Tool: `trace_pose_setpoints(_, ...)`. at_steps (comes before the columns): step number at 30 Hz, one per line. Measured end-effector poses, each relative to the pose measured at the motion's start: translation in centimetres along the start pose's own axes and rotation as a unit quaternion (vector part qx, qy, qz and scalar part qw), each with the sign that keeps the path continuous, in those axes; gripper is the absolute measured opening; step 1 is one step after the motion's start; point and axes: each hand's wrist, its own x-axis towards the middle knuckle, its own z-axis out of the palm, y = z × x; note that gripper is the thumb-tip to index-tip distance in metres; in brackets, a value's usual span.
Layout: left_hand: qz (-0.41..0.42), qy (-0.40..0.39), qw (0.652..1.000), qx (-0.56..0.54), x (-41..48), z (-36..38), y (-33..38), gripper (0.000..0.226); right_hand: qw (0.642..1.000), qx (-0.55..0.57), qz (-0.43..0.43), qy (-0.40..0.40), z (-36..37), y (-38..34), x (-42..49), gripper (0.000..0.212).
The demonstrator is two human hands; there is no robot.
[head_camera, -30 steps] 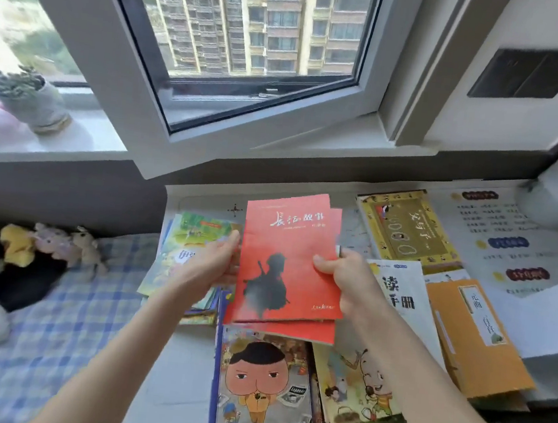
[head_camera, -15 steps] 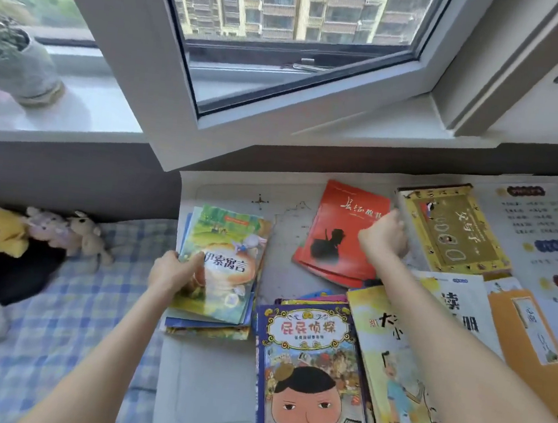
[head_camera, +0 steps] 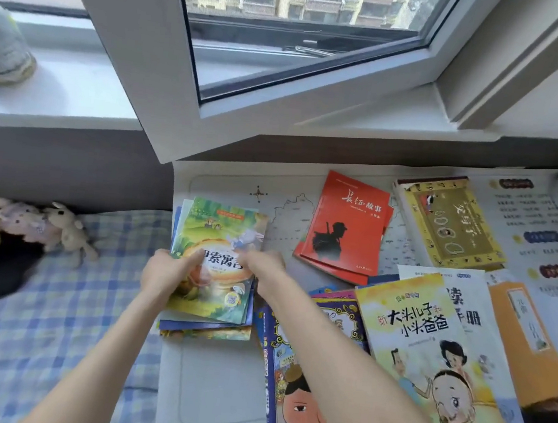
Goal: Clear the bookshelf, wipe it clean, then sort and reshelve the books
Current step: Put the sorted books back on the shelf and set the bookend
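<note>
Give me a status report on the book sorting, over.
Left grip holds green book stack at its left edge. Right grip on its right edge, hold blurred. Red books lie flat beyond; nothing in the way.

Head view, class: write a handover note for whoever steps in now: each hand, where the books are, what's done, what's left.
Left hand grips the left edge of the green picture-book stack; right hand is at its right edge, grip blurred.
Red books lie farther back on the desk; cartoon books and the orange book to the right.
Done: books laid out in piles.
Left: finish sorting, reshelve. Shelf out of view, wiping unknown.
</note>
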Motion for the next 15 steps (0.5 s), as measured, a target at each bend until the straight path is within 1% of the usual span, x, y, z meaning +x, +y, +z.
trace_pose_setpoints(1,-0.008,0.003,1.000,-0.020,-0.3,-0.5,0.0,0.079,1.000,0.000,0.001,-0.008,0.4,0.2,0.1,0.040)
trace_pose_setpoints(2,-0.008,-0.006,0.999,-0.053,-0.7,-1.1,0.0,0.072,1.000,-0.001,0.006,-0.017,0.6,0.3,-0.2,0.043)
trace_pose_setpoints(3,-0.006,-0.030,0.994,-0.101,-1.2,-1.7,-0.2,0.058,0.999,-0.007,0.009,-0.030,0.7,0.3,-0.7,0.043)
trace_pose_setpoints(5,0.005,-0.102,0.976,-0.195,-2.4,-3.0,-0.7,0.028,0.998,-0.013,0.011,-0.059,0.6,0.3,-1.3,0.047)
trace_pose_setpoints(6,0.012,-0.127,0.964,-0.233,-3.1,-3.7,-1.0,0.022,0.997,-0.011,0.008,-0.075,0.5,0.2,-1.9,0.054)
trace_pose_setpoints(7,0.024,-0.143,0.953,-0.266,-3.7,-4.2,-1.5,0.024,0.996,-0.008,0.001,-0.091,0.3,0.2,-2.4,0.061)
trace_pose_setpoints(8,0.044,-0.153,0.944,-0.290,-4.3,-4.5,-1.9,0.030,0.995,-0.009,-0.016,-0.102,0.0,0.1,-3.0,0.064)
trace_pose_setpoints(9,0.070,-0.155,0.936,-0.307,-4.8,-5.0,-2.2,0.038,0.993,-0.011,-0.046,-0.112,-0.1,0.2,-3.3,0.060)
trace_pose_setpoints(11,0.114,-0.156,0.923,-0.332,-5.6,-5.4,-2.2,0.053,0.985,-0.007,-0.128,-0.118,-0.4,0.2,-4.5,0.042)
trace_pose_setpoints(14,0.169,-0.143,0.914,-0.341,-6.2,-6.2,-1.0,0.062,0.962,0.035,-0.242,-0.120,-0.7,0.4,-6.0,0.034)
trace_pose_setpoints(15,0.184,-0.149,0.910,-0.340,-6.2,-6.2,-0.4,0.061,0.954,0.038,-0.271,-0.119,-1.1,0.5,-5.7,0.033)
